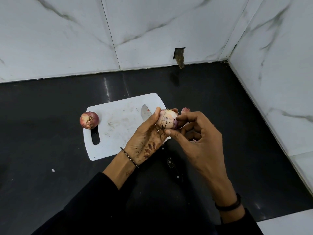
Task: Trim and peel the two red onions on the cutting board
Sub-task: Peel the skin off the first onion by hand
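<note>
The left hand (pixel 147 138) grips the first onion (pixel 166 119) above the right end of the cutting board (pixel 118 133), clear of its surface. The palm faces up, the thumb is laid along the onion's left side, and the fingers curl round the back so that one tip shows over the top. The onion sits at the fingertips rather than deep in the palm. Most of what shows is pale, with dark smudges and a patch of purple skin low on its right.

The right hand (pixel 199 138) closes on the same onion from the right. Its forefinger bends onto the right flank and its thumb presses the underside, with the other fingers curled beneath. It may be pinching a flap of skin there, but the view is too close to be sure.

The second onion (pixel 89 120), still in its red skin, rests at the board's left edge, just above the handle slot and well apart from both hands.

A knife lies on the board behind the left hand, blade (pixel 145 112) pointing away. Its dark handle (pixel 172 167) runs off the board's near edge onto the black counter (pixel 50 184). A reddish scrap of onion (pixel 185 109) lies just beyond the fingers.
</note>
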Action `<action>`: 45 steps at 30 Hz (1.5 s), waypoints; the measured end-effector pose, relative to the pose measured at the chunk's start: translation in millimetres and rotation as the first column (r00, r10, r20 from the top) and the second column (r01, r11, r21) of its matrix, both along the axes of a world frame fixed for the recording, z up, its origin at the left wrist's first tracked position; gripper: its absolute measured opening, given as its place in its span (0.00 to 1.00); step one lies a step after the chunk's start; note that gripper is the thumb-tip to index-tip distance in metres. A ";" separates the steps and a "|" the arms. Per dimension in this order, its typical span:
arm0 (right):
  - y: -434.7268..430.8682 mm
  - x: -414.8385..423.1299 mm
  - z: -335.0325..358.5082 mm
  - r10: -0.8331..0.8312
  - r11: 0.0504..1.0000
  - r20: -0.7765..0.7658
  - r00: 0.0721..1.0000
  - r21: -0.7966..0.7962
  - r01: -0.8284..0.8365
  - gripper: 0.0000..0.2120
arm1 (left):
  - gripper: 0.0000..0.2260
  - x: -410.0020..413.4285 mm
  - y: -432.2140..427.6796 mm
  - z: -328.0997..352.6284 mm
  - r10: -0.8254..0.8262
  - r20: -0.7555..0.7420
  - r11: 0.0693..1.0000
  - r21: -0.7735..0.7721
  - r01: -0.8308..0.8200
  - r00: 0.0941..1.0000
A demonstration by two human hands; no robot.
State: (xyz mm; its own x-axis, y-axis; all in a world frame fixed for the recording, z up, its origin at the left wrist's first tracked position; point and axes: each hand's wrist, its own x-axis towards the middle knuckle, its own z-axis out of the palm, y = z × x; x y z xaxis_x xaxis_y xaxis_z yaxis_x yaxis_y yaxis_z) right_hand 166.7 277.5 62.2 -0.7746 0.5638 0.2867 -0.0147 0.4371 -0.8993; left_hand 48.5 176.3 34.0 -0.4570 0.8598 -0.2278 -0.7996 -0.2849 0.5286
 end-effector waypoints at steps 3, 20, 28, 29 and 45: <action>0.6 1.7 -1.4 0.013 0.999 0.012 1.000 -0.037 -0.013 0.15 | 0.34 -3.5 -1.2 -2.5 -0.012 -0.058 0.999 0.035 0.014 0.998; 4.9 5.9 1.2 0.048 0.998 0.049 0.998 -0.047 -0.045 0.13 | 0.34 -3.9 -3.3 -7.7 -0.005 -0.223 0.993 0.110 0.030 0.975; 0.9 7.2 -5.2 0.004 0.984 0.065 0.998 -0.178 0.007 0.13 | 0.32 -2.4 -3.4 -12.1 -0.016 -0.186 0.989 0.141 0.042 0.982; 1.3 7.5 -4.0 0.001 0.983 0.063 0.998 -0.184 0.011 0.14 | 0.32 -2.2 -3.6 -12.2 -0.018 -0.190 0.989 0.140 0.045 0.982; -2.8 2.8 -5.2 0.051 0.999 0.078 0.996 -0.011 -0.050 0.09 | 0.36 -5.2 -3.2 -10.1 0.047 -0.282 0.997 0.074 -0.027 0.958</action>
